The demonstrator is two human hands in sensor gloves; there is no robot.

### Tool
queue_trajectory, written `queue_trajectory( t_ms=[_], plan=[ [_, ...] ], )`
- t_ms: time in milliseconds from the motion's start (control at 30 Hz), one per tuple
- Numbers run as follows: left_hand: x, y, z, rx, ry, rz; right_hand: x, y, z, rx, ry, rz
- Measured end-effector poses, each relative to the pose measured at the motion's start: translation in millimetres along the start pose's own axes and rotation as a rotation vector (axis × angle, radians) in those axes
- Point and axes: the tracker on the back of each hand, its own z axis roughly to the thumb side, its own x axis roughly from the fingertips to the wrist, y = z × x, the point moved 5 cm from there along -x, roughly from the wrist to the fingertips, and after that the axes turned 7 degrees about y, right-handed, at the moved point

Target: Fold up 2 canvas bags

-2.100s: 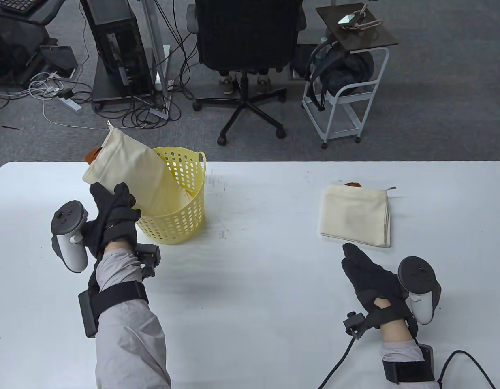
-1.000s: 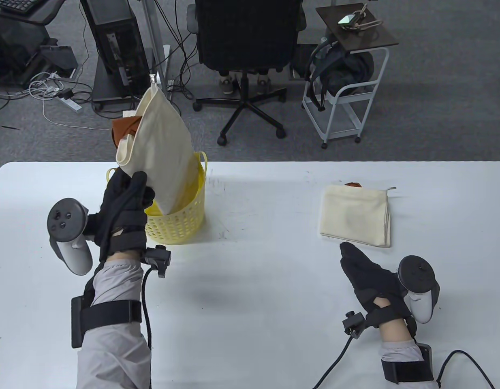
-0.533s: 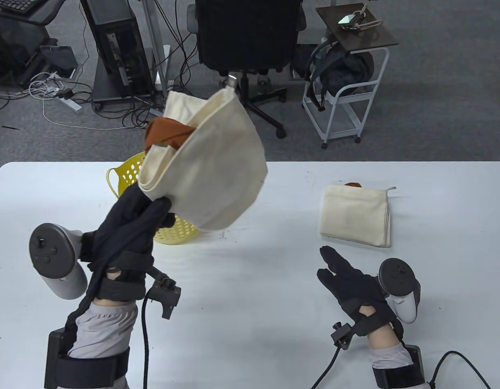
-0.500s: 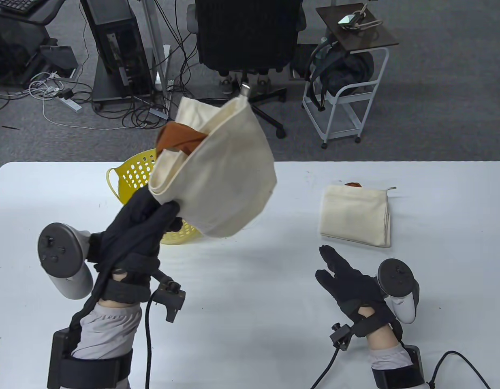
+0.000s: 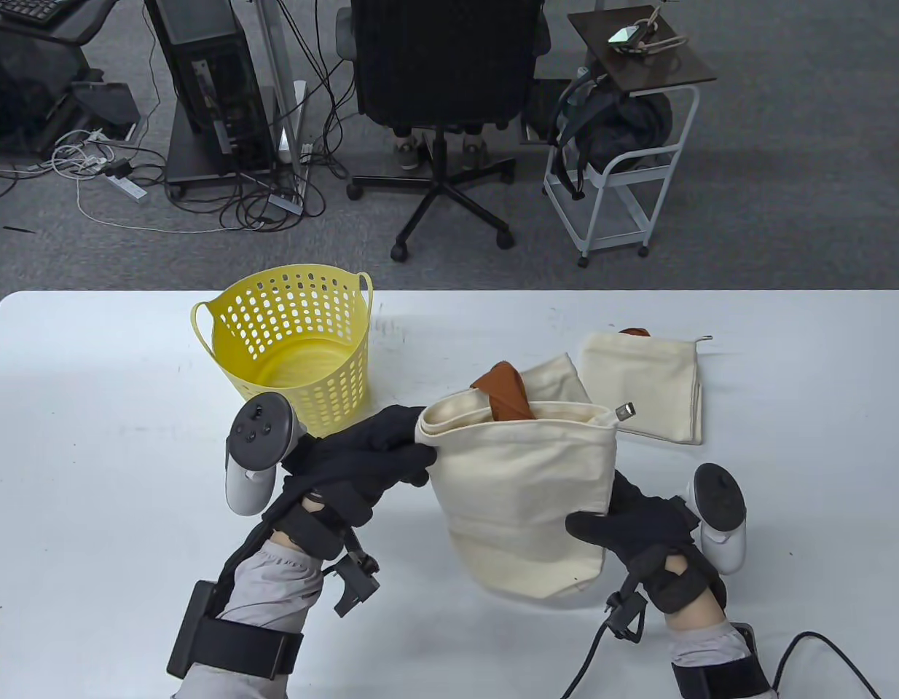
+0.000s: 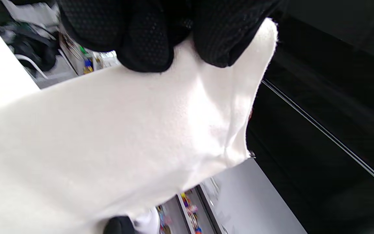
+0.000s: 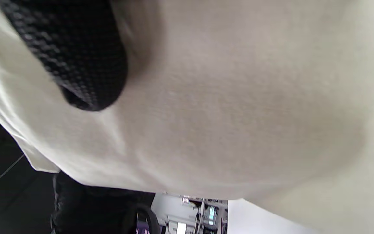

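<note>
Spanning the scene, the white table (image 5: 92, 437) carries a yellow basket (image 5: 289, 342) and a folded canvas bag (image 5: 642, 386) at right. Between them, the open canvas bag (image 5: 522, 495) hangs, left hand (image 5: 369, 459) pinching its rim, right hand (image 5: 639, 531) gripping its side.

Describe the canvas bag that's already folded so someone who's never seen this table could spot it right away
Start at the white table and find the yellow basket; look to the table's right half. There the folded bag lies flat, a neat cream rectangle. Unlike the other bag, held up by both hands, no hand touches it.
</note>
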Motion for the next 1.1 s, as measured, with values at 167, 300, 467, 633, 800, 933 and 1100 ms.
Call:
queue_trajectory(
  t_ms=[167, 300, 467, 633, 800, 933, 1100],
  plan=[
    [7.7, -11.2, -32.0, -0.088, -0.156, 0.200, -2.1, -0.6, 6.5, 0.069, 0.044, -0.012],
    [12.4, -8.0, -60.5, 0.009, -0.248, 0.284, -1.7, -3.0, 8.5, 0.084, 0.068, -0.018],
    [14.5, 6.0, -85.4, 0.107, -0.315, 0.239, -2.2, -5.1, 5.2, 0.105, 0.053, -0.018],
    [5.9, 49.5, -91.1, 0.143, -0.344, 0.046, -1.0, -10.5, -12.0, 0.039, -0.057, -0.021],
    [-6.3, 105.8, -90.1, 0.191, -0.378, -0.180, -2.4, -22.0, -16.5, -0.067, -0.070, 0.051],
    [-14.4, 114.1, -84.9, -0.044, -0.379, -0.158, -2.5, -27.3, -16.2, -0.059, -0.067, 0.112],
    [-19.4, 122.4, -80.8, -0.210, -0.405, -0.179, -2.4, -41.1, -20.2, -0.020, -0.113, 0.241]
  ],
)
